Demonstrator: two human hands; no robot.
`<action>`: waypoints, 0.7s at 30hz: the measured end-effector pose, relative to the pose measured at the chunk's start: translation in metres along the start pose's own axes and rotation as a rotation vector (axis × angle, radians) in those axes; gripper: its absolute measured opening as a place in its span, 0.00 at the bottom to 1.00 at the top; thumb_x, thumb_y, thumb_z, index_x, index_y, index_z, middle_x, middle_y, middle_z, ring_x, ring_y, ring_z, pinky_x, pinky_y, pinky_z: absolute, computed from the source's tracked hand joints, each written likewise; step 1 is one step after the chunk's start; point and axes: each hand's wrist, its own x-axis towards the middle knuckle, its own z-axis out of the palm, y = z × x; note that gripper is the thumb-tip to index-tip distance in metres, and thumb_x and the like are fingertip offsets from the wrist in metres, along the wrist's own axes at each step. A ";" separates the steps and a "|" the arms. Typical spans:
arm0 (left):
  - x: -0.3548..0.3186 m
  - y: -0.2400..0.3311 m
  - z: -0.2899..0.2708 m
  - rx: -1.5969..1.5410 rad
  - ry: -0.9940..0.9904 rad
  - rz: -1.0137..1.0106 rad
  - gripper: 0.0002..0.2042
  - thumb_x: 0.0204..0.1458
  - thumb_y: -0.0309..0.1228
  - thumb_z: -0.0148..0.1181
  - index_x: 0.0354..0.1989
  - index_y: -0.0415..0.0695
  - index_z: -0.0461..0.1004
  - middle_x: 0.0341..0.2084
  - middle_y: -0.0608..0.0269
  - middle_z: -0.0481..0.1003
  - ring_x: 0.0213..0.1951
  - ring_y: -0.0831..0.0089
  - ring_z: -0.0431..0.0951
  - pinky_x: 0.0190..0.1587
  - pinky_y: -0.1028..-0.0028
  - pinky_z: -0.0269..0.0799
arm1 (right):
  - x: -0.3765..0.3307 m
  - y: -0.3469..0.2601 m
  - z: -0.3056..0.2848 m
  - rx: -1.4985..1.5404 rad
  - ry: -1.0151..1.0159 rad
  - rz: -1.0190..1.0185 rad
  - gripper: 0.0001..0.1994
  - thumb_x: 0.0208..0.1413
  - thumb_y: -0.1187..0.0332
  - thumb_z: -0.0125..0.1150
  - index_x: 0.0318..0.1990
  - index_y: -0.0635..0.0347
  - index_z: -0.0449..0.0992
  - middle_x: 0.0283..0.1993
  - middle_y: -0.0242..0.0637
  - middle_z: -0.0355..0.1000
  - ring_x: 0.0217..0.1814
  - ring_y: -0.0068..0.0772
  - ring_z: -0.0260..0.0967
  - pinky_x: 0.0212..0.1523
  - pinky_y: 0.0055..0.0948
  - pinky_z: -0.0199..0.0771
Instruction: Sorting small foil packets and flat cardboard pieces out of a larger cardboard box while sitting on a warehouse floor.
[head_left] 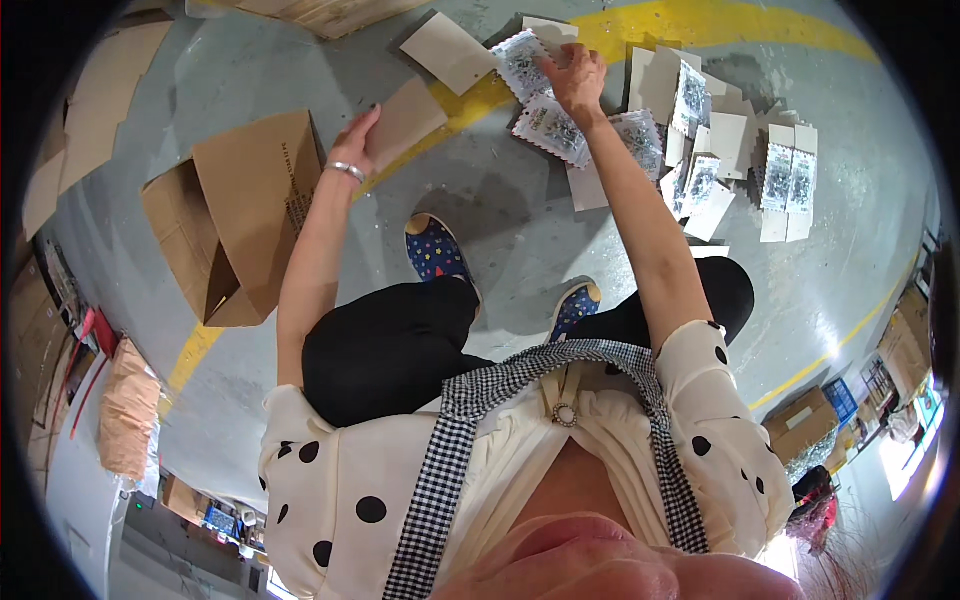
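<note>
Two bare hands reach forward over a grey floor (510, 225), well apart from each other. The left hand (352, 148), with a silvery bangle (346, 171) at its wrist, is closed on the near left part of a brown-grey card (410, 118), its thumb lying along the edge (the other fingers are mostly hidden, so their grip underneath cannot be told). That card reaches over the yellow stripe (700, 24) painted on the floor, and a paler card (448, 52) lies just beyond it.

The right hand (577, 84) is partly open, fingers bent and pointing down, at the right side of a silver packet (520, 62) with scalloped edges; whether it pinches the packet or only rests on it cannot be told. A second packet (553, 130) lies nearer the person, beside the first, and a third packet (642, 142) shows to the right of the forearm.

Farther right, more packets and pale cards (733, 145) lie in a loose heap, with a pair of packets (788, 180) side by side at its right. An open cardboard box (255, 160) stands just left of the left wrist, and two dark blue patterned shoes (435, 250) show below the hands
</note>
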 end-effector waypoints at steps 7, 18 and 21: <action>0.076 0.014 0.081 0.619 0.188 0.236 0.20 0.46 0.40 0.68 0.41 0.38 0.75 0.37 0.63 0.77 0.38 0.76 0.75 0.40 0.75 0.71 | -0.007 -0.017 -0.005 -0.024 0.015 0.102 0.40 0.38 0.50 0.71 0.58 0.55 0.60 0.57 0.51 0.56 0.59 0.56 0.55 0.56 0.53 0.57; 0.026 0.036 -0.039 0.729 0.168 0.224 0.09 0.49 0.32 0.63 0.34 0.40 0.77 0.28 0.67 0.76 0.32 0.80 0.75 0.36 0.80 0.69 | -0.005 -0.014 -0.022 -0.009 -0.164 0.073 0.51 0.32 0.46 0.74 0.62 0.60 0.54 0.59 0.50 0.59 0.62 0.52 0.54 0.57 0.53 0.56; 0.010 0.028 -0.087 0.908 0.150 0.083 0.09 0.48 0.33 0.64 0.33 0.40 0.77 0.27 0.69 0.76 0.31 0.81 0.74 0.36 0.80 0.69 | 0.004 -0.027 -0.009 -0.020 -0.228 0.134 0.53 0.30 0.47 0.75 0.63 0.59 0.51 0.56 0.49 0.64 0.61 0.51 0.58 0.56 0.55 0.57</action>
